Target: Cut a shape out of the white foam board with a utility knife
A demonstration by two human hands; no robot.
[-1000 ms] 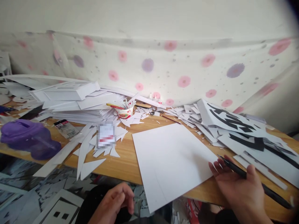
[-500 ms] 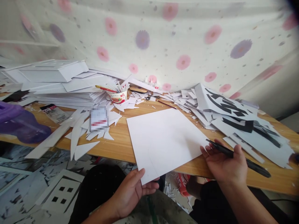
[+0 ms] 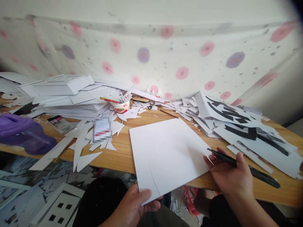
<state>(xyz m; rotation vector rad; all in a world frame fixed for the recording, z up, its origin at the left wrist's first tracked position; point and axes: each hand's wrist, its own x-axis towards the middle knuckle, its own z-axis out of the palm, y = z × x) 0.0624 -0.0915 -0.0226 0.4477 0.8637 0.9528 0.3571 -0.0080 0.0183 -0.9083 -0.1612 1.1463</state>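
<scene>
A square white foam board [image 3: 168, 151] lies on the wooden table and juts over its front edge. My left hand [image 3: 139, 200] pinches its near corner, thumb on top and fingers underneath. Close to that thumb, a thin curved cut line [image 3: 153, 178] runs up from the board's near edge. A black craft knife [image 3: 262, 176] rests across the palm of my right hand [image 3: 233, 175], its narrow tip pointing left over the board. The thumb and fingers are loosely curled around the knife, and the fingertips are at the board's right corner.
White scraps [image 3: 81, 151] and a purple bottle [image 3: 26, 134] lie left, before stacked white boards [image 3: 63, 86]. A paper bowl [image 3: 121, 107] of strips, scissors [image 3: 154, 106] and a pencil [image 3: 169, 113] sit behind. Boards with black shapes [image 3: 239, 129] pile right. Offcuts [image 3: 59, 208] cover the floor.
My left thumb has come over the board's near corner and now presses on it. The curved line shows darker and longer. The view has tilted up; my right hand still holds the knife.
</scene>
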